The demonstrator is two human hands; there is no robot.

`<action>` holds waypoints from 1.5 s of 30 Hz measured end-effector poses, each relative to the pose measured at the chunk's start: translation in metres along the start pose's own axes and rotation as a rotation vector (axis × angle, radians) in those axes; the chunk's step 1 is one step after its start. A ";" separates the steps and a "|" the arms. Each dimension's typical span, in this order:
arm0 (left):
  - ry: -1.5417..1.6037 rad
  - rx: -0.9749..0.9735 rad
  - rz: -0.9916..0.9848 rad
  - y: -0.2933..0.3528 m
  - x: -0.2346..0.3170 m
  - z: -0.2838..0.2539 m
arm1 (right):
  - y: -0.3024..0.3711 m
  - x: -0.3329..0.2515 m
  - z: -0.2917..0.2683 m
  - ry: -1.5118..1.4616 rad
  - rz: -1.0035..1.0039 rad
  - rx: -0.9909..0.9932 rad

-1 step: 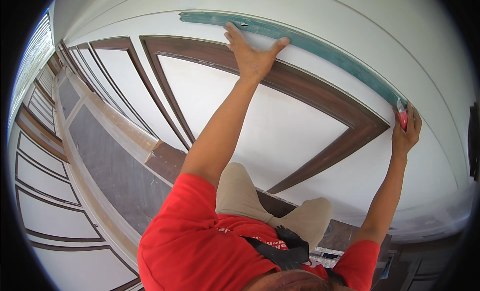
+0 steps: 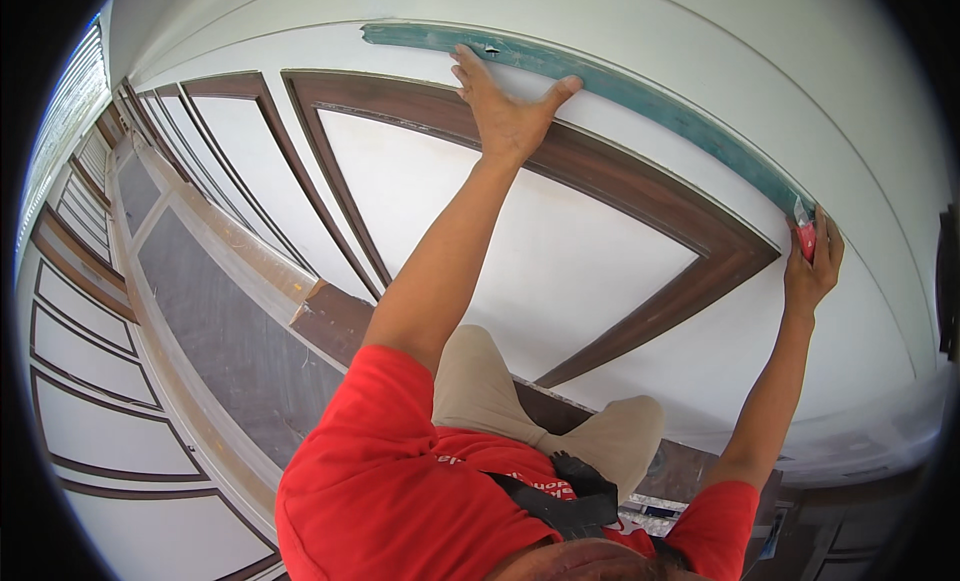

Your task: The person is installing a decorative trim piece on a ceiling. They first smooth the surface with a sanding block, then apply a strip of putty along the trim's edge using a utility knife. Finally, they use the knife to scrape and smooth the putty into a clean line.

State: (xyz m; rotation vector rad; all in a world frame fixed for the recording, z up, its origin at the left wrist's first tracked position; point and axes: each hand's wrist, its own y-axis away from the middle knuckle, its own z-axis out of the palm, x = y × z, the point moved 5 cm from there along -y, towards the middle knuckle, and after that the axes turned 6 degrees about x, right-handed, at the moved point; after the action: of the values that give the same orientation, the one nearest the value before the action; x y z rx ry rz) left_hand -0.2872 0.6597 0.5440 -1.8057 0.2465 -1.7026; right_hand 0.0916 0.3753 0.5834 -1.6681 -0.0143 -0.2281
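A long, worn green straightedge strip (image 2: 640, 99) lies against the pale wall above the dark wood moulding. It has a small hole near its left end. My left hand (image 2: 508, 116) is open, fingers and thumb spread, their tips at the strip's lower edge. At the strip's right end, my right hand (image 2: 815, 266) is closed round a small red-handled tool (image 2: 806, 239) with a pale blade. The blade points up at the strip, and I cannot tell its exact kind. Some of my right fingers reach to the strip's end.
A dark wood moulding frame (image 2: 640, 201) surrounds a white panel (image 2: 500, 226) below my hands. More framed panels (image 2: 235, 131) run off to the left. The grey floor covering (image 2: 220, 291) lies left of me, bordered by brown sheeting (image 2: 270, 271). A louvred window (image 2: 65, 121) is far left.
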 end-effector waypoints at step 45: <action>-0.064 0.064 0.141 -0.014 -0.015 0.008 | -0.131 -0.357 0.122 -0.263 -0.304 -0.601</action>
State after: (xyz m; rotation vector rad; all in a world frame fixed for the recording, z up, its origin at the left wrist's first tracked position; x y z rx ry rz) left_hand -0.2859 0.6816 0.5396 -1.7505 0.2816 -1.5356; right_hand -0.2598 0.5551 0.6445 -2.2848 -0.4365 -0.2556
